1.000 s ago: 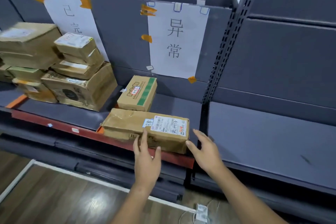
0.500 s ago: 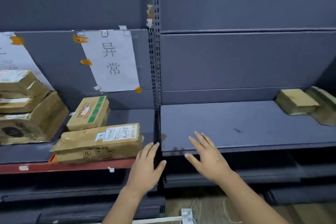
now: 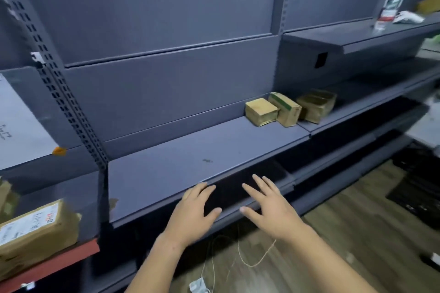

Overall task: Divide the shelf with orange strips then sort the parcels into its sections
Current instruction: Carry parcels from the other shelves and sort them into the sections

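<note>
Both forearms are extended forward from the lower edge of the view, bare to the wrist. The left hand (image 3: pixel 193 213) is held palm down, its fingers (image 3: pixel 202 189) spread loosely and nothing gripped. The right hand (image 3: pixel 270 207) is held likewise beside it, palm down, fingers (image 3: pixel 260 182) splayed and empty. The two hands are kept apart, thumbs turned toward each other.

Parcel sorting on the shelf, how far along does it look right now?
Partly done. One labelled parcel already sits in the left bay by a paper sign. In hand: nothing; the left hand and right hand are empty, open at the middle shelf edge. Left: three small boxes at the far end look unsorted.
</note>
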`<move>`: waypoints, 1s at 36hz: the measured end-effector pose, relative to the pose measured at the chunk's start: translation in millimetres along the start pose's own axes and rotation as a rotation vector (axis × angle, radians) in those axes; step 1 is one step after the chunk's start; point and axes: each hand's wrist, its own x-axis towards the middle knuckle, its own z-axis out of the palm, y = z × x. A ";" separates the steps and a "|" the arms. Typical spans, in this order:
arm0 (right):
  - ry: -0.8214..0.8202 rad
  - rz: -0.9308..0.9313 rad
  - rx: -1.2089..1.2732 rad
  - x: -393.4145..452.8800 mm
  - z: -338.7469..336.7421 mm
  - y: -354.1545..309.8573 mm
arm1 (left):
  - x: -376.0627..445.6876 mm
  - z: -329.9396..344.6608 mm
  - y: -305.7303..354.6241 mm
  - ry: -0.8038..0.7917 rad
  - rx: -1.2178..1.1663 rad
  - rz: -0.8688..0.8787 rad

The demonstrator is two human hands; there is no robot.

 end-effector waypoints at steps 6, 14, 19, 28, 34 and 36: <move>0.067 0.118 0.022 -35.3 -24.6 62.7 | 29.5 26.6 56.7 -0.064 0.007 0.073; 0.123 0.260 0.104 -55.1 -45.9 124.3 | 69.5 58.5 96.8 -0.111 -0.028 0.102; 0.124 0.323 0.144 -43.3 -53.1 156.7 | 105.7 77.6 112.4 -0.119 -0.059 0.104; 0.100 0.331 0.150 33.1 -80.1 217.9 | 206.4 103.4 130.1 -0.101 -0.095 0.069; 0.066 0.357 0.171 90.4 -101.3 251.6 | 273.3 118.4 130.8 -0.105 -0.175 0.009; 0.073 0.358 0.175 109.7 -105.9 262.2 | 293.2 122.1 131.7 -0.098 -0.180 -0.008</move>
